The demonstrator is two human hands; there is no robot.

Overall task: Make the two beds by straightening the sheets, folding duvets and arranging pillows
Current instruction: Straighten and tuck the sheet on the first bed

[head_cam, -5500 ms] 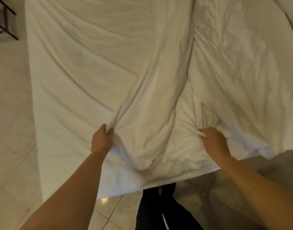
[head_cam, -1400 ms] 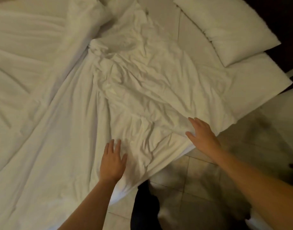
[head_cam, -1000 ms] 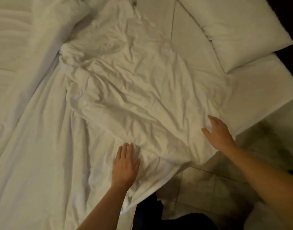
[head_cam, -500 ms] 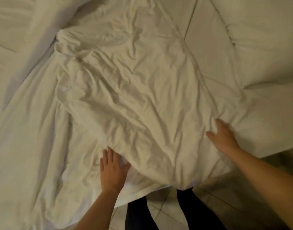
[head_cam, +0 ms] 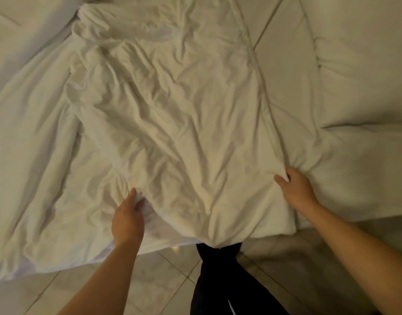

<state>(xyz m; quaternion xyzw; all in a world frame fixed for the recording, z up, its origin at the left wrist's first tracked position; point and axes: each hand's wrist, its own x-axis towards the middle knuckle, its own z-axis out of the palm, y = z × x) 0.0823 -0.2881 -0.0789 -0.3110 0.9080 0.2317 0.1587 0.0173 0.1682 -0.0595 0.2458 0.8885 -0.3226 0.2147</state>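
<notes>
A crumpled white duvet (head_cam: 179, 114) lies across the bed in front of me, its near end hanging over the bed's edge. My left hand (head_cam: 127, 217) grips a bunched fold at the duvet's near left side. My right hand (head_cam: 295, 189) pinches its right edge, where creases fan out from the fingers. Under and to the left of the duvet spreads a wrinkled white sheet (head_cam: 36, 142). A white pillow (head_cam: 363, 71) lies at the right on the flat bed surface (head_cam: 345, 185).
Beige tiled floor (head_cam: 163, 283) runs along the bed's near edge. My dark trouser legs (head_cam: 220, 276) stand against the bed between my arms. More white bedding (head_cam: 20, 30) sits at the far left.
Both hands went from lying flat on the duvet to closing on it, the left on a fold, the right on the edge. The view shifted right and closer; the pillow now fills the right side.
</notes>
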